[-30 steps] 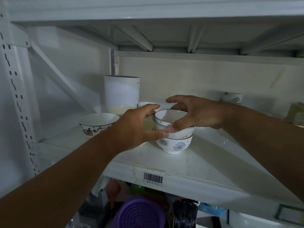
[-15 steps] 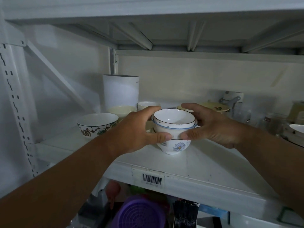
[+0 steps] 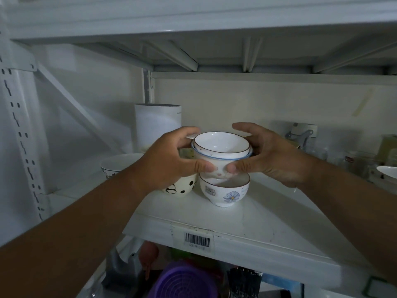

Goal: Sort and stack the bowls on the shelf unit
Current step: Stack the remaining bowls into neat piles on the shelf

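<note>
Left hand (image 3: 169, 162) and right hand (image 3: 270, 155) pinch nested bowls (image 3: 221, 151) at sides, just above flower bowl (image 3: 224, 190). Glazed ceramic: rigid, slippery, chippable; grip below rims.

plate (image 3: 387, 171) cut off, barcode label (image 3: 197, 240) illegible

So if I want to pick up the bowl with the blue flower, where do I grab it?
Hold the blue-flower bowl by its round sides, just under the rim, one hand from the left, one from the right. It sits upright on the shelf; its wall narrows towards the foot, so higher up is wider and steadier.
</note>
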